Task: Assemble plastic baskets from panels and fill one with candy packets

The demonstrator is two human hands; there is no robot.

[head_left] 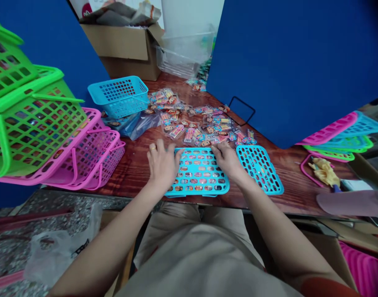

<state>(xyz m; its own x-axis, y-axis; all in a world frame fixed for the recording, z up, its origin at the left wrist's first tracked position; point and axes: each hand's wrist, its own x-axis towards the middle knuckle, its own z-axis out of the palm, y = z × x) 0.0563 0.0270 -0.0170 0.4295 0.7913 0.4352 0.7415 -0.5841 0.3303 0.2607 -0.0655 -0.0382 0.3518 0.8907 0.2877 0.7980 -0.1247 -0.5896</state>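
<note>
A light-blue plastic basket lid with oval slots (201, 173) lies in front of me at the table edge, and colourful packets show through its slots. What is under it is mostly hidden. Along its left rim lies my left hand (164, 163), fingers spread, the thumb touching the far left corner. My right hand (227, 161) is bent over the lid's far right part, fingertips and thumb pressed on its rim. Just right of that hand lies a second blue slotted lid (259, 169). Beyond both hands, many small clear packets with printed figures (192, 126) are scattered.
Green baskets (37, 119) and pink baskets (96, 152), filled, are stacked at left. A blue basket (121, 97), a cardboard box (124, 47) and a clear bin (183, 53) stand behind. Coloured lids (340, 132) and a tape-like yellowish bundle (325, 171) are at right.
</note>
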